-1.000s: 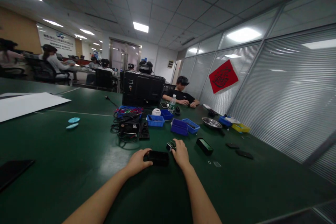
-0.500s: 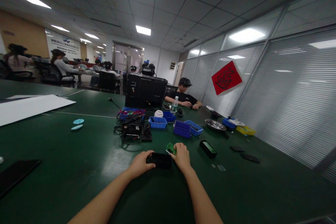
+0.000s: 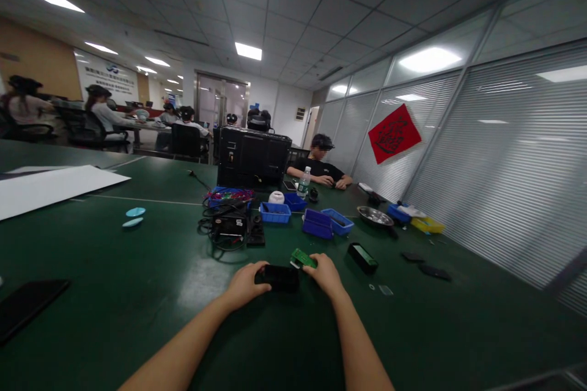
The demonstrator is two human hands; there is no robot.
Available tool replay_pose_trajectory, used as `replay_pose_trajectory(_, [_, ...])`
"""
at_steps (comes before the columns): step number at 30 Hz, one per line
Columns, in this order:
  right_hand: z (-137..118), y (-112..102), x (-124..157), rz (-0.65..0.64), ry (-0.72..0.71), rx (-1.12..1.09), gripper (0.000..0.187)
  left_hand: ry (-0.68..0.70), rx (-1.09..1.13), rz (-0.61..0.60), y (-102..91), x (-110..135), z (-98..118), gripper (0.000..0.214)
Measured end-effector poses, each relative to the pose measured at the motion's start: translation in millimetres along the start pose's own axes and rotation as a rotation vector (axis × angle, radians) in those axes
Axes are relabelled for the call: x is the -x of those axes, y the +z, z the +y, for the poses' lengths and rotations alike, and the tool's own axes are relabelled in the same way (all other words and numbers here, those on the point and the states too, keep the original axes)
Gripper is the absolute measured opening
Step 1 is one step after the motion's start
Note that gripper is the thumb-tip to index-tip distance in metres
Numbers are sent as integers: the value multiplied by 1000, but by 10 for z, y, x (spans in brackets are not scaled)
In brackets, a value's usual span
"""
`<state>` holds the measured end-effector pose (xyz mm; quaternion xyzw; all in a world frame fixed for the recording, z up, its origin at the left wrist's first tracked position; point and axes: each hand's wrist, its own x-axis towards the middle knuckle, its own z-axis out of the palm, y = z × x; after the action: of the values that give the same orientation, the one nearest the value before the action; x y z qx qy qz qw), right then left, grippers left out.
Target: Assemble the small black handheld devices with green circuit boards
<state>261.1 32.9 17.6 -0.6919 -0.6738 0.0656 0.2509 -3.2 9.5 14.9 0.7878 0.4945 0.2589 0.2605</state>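
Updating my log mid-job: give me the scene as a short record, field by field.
Left hand: grips the black case by its left end
Right hand: holds the green circuit board near the case's right end
Right of hands: second black case, green showing on top
Farther out: blue trays, white ball
Surface: dark green table

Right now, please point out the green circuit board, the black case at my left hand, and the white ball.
Green circuit board (image 3: 302, 258): head view, middle of its green face.
Black case (image 3: 283, 279): head view, visible middle of its body.
White ball (image 3: 276, 197): head view, middle of its side.
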Motion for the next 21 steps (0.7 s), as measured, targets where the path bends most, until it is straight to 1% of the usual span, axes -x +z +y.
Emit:
replay_pose_trajectory(3, [28, -22, -2, 0, 15, -49, 37, -17, -6, -12, -9, 4, 14, 52])
replay_pose_trajectory(5, [13, -48, -7, 47, 33, -95, 38, -23, -4, -7, -11, 5, 16, 52])
replay_pose_trajectory(7, [-40, -87, -4, 111, 41, -220, 39, -28, -1, -2, -8, 3, 11, 53])
replay_pose_trajectory(8, [-81, -110, 3, 126, 33, -326, 40, -28, 0, -2, -4, 1, 6, 53])
replay_pose_trajectory(9, [-129, -135, 15, 118, 15, -456, 42, -27, 0, -5, 0, -2, -2, 54])
replay_pose_trajectory(10, [-181, -161, 34, 82, -15, -599, 44, -24, 0, -10, 7, -5, -11, 54])
replay_pose_trajectory(12, [-289, -207, 83, -25, -91, -854, 47, -22, -1, -14, 24, -14, -33, 54])
replay_pose_trajectory(13, [-339, -226, 110, -71, -123, -922, 47, -21, -1, -13, 33, -20, -43, 54])
replay_pose_trajectory(16, [-448, -262, 176, -152, -176, -936, 43, -16, 2, 1, 57, -33, -65, 55])
replay_pose_trajectory(19, [-502, -269, 202, -215, -185, -851, 39, -15, 1, -1, 68, -40, -66, 56])
replay_pose_trajectory(21, [-527, -265, 209, -234, -178, -763, 38, -29, -1, 0, 73, -44, -62, 57])
